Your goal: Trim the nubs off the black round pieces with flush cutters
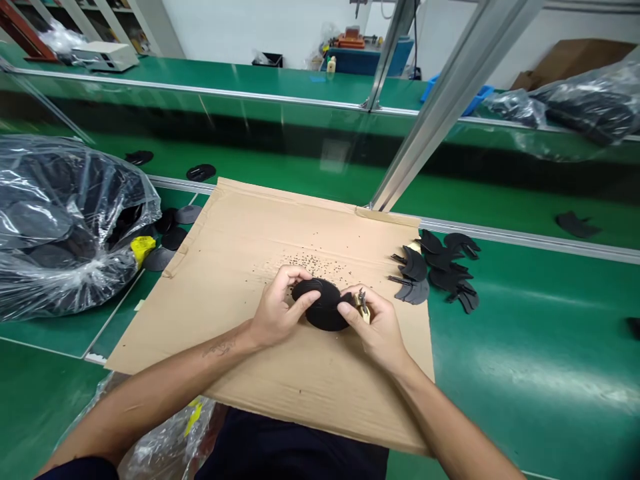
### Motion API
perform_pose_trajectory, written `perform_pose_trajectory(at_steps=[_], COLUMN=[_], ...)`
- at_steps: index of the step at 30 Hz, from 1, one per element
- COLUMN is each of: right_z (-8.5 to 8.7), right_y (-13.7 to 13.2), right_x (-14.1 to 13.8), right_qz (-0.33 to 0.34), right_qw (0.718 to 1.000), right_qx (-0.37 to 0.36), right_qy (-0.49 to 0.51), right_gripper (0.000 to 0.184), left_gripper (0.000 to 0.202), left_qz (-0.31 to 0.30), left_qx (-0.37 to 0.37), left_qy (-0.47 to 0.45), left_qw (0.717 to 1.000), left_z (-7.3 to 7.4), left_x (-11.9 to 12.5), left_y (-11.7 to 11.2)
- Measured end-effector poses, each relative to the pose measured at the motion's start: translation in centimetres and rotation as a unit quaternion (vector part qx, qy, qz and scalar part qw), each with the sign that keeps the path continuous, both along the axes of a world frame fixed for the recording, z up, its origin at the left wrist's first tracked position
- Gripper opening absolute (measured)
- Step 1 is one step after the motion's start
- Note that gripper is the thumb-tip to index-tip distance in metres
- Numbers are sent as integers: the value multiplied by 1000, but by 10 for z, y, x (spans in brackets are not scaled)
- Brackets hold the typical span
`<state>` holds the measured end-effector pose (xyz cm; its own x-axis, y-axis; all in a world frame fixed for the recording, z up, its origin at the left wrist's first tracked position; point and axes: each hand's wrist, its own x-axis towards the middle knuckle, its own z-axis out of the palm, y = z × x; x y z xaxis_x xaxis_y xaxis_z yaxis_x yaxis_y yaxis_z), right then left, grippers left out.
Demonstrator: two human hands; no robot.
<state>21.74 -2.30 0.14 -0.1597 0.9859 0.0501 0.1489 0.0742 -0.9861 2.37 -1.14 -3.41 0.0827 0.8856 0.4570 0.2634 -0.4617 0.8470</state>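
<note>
Over the cardboard sheet [240, 227], my left hand [280, 305] grips a black rounded plastic part [327, 310] by its left edge, thumb on top. My right hand [377, 330] pinches the right side of the same part between thumb and fingers. Tucked in that right hand is a small pair of cutters [363, 307] with pale yellow handles, jaws pointing up. Just beyond the part, tiny black scraps [320, 263] are scattered on the cardboard. It is hard to tell whether the held part is one piece or two overlapping.
Curved black pieces [443, 263] lie in a loose pile at the cardboard's right edge. A clear plastic bag [65, 227] of dark discs bulges on the left, several discs beside it. A slanted metal post [440, 113] rises behind the cardboard from the green bench [525, 327].
</note>
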Motion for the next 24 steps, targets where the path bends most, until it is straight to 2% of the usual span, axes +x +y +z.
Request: perform_pose_trajectory(at_steps=[3,8,16,24], right_z=[0,-1,1,-3], right_y=[-3,-7,-7,-9], right_x=[-2,-4,-4,-5], right_qz=[0,2,19,12], right_qw=[1000,998,993,990], right_qx=[11,57,91,122], right_qy=[-21,-40,-68,-72], right_gripper=[32,24,17,17], left_gripper=[22,14,13,13], left_qz=[-12,5,-30,-39], left_qx=[28,117,222,176], left_qy=[21,40,55,52], left_qw=[999,992,973,982], left_z=[4,9,10,10], left_x=[2,3,1,1], left_y=[-2,-1,5,1])
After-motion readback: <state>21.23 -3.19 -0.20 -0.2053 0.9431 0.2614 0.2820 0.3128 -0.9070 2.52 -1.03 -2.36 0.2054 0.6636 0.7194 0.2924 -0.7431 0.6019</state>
